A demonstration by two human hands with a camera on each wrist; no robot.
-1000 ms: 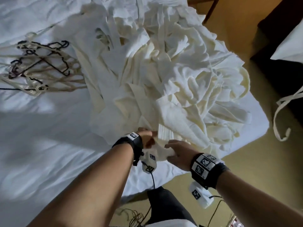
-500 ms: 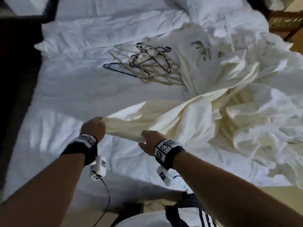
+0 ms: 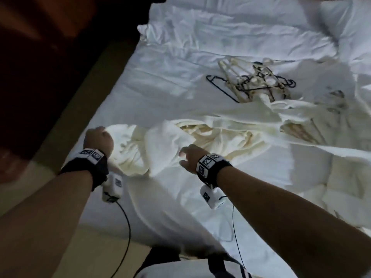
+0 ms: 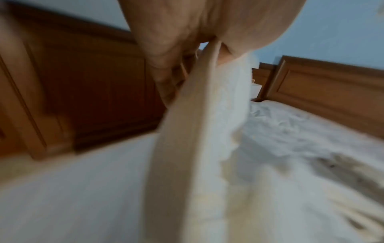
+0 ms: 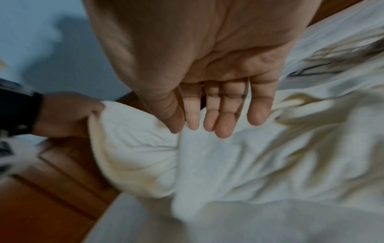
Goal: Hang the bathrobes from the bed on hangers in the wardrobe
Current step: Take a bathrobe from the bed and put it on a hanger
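Observation:
A cream bathrobe (image 3: 200, 137) lies stretched across the white bed (image 3: 160, 77), pulled toward its left edge. My left hand (image 3: 98, 137) grips one end of it in a fist; the left wrist view shows the cloth (image 4: 197, 131) running out between my curled fingers. My right hand (image 3: 188, 157) hovers just above the robe with straight fingers, holding nothing; in the right wrist view the fingers (image 5: 220, 113) are spread over the fabric (image 5: 228, 164). A tangle of cream and black hangers (image 3: 253, 81) lies farther up the bed. More bathrobes (image 3: 331, 137) are heaped at the right.
Dark wooden furniture (image 3: 40, 57) stands left of the bed, with a strip of floor (image 3: 80, 97) between. A wooden headboard (image 4: 322, 92) shows in the left wrist view. A pillow (image 3: 349, 21) lies at the top right. Cables hang from both wrist cameras.
The robe has been dragged left out of the pile and now lies lower on the bed. My right hand has let go of it; the left still holds its end.

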